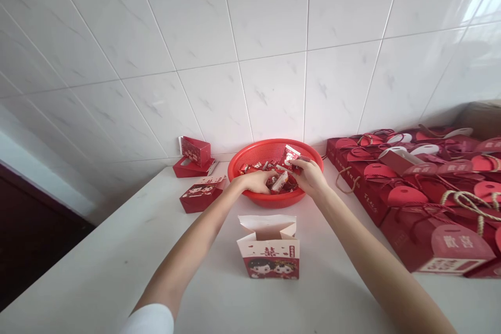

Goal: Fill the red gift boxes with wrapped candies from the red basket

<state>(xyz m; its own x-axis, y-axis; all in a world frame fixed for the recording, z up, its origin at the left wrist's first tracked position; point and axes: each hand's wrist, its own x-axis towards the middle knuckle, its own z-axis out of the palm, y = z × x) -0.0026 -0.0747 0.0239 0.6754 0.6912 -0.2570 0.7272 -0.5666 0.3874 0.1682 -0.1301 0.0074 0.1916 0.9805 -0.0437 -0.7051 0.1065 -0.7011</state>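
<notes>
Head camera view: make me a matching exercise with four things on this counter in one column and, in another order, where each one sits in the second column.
Things:
1. Red plastic basket
2. Open paper gift box
3. Red gift boxes with rope handles
4. Small red boxes

Places:
A. Nearest the camera, in front of the basket
B. Left of the basket
C. Under the left hand and right hand
D. Right of the basket, in rows

Pairs: 1-C, 2-A, 3-D, 4-B

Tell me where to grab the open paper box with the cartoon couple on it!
Your best grip is probably low on the paper box, one hand on each side wall, coming from the near side. It stands upright on the white counter, and its top flaps are thin and open, so they'd likely bend if pulled.
</notes>
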